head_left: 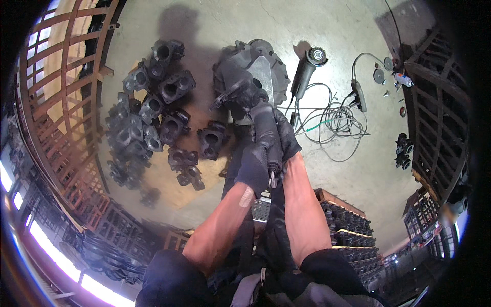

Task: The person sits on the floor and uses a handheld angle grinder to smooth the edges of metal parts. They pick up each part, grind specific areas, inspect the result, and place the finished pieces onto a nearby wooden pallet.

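Both my hands, in dark gloves, are wrapped round the long dark body of an angle grinder. My left hand grips it from the left side, and my right hand closes round it from the right, a little farther forward. The grinder's head and guard lie beyond my hands, over a round dark workpiece with a knobbly rim. A flat grey surface shows on top of the workpiece. The grinder's head hides the exact point of contact, if any.
Several dark castings with round bores cluster on the floor at left. At right stand another angle grinder, a tangled cable and a power strip. Discs and a spray can lie near a rack. A lattice crate borders the left.
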{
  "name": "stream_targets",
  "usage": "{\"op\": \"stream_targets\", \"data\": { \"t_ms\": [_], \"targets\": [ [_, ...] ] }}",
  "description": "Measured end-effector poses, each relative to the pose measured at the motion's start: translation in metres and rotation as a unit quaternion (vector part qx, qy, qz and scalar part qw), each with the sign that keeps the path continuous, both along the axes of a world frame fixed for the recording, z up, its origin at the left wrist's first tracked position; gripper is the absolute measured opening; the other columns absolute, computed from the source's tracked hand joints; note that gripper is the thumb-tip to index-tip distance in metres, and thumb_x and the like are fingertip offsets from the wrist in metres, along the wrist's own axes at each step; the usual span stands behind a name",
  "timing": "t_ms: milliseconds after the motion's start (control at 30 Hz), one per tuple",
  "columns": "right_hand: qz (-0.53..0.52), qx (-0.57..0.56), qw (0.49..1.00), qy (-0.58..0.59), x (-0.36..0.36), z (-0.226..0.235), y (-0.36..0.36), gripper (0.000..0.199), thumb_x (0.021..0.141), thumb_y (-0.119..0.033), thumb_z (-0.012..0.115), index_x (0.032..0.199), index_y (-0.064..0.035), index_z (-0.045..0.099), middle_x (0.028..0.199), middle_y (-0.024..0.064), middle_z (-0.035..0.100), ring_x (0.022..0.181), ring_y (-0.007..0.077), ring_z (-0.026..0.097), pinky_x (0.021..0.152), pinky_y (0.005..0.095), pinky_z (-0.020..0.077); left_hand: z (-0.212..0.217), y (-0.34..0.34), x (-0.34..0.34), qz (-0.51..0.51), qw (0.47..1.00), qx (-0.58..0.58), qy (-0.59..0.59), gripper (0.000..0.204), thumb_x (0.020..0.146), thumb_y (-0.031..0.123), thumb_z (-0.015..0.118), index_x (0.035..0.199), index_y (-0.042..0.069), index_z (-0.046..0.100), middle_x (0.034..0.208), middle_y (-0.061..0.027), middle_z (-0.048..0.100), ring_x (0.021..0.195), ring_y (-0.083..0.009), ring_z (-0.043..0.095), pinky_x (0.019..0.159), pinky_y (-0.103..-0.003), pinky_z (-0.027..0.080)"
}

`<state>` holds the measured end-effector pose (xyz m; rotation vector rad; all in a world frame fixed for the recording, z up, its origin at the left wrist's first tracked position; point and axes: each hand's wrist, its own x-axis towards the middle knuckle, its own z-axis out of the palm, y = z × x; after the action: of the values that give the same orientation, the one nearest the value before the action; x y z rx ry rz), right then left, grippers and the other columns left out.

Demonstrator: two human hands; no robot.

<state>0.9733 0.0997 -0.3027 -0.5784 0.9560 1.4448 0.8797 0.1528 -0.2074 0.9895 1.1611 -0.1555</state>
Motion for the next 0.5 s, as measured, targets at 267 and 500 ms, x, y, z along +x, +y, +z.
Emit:
{"op": "stream_targets", "data": {
  "t_ms": [267,500],
  "targets": [
    [-0.027,0.039,0.999,0.026,0.0,-0.001,-0.006,0.052,0.098,-0.048,0.046,0.11,0.0015,0.056,0.083,0.0221,0.067,0.064,0.0344,0.067,0.06,0.0465,0.0595,0.012,-0.008,0.006,0.178,0.974,-0.132,0.044,0.023,0.094,0.025,0.06,0.094,0.003,0.065,0.08,-0.0054,0.064,0.063,-0.0153,0.06,0.056,-0.028,0.051],
    [0.019,-0.013,1.0,-0.011,0.0,0.008,0.0,0.054,0.098,-0.051,0.045,0.111,-0.0001,0.057,0.082,0.0168,0.066,0.064,0.03,0.065,0.06,0.0415,0.0584,0.012,-0.004,0.004,0.176,0.971,-0.149,0.053,0.022,0.093,0.025,0.06,0.095,0.004,0.065,0.077,-0.007,0.064,0.06,-0.0177,0.061,0.054,-0.03,0.052]
  ]
}}
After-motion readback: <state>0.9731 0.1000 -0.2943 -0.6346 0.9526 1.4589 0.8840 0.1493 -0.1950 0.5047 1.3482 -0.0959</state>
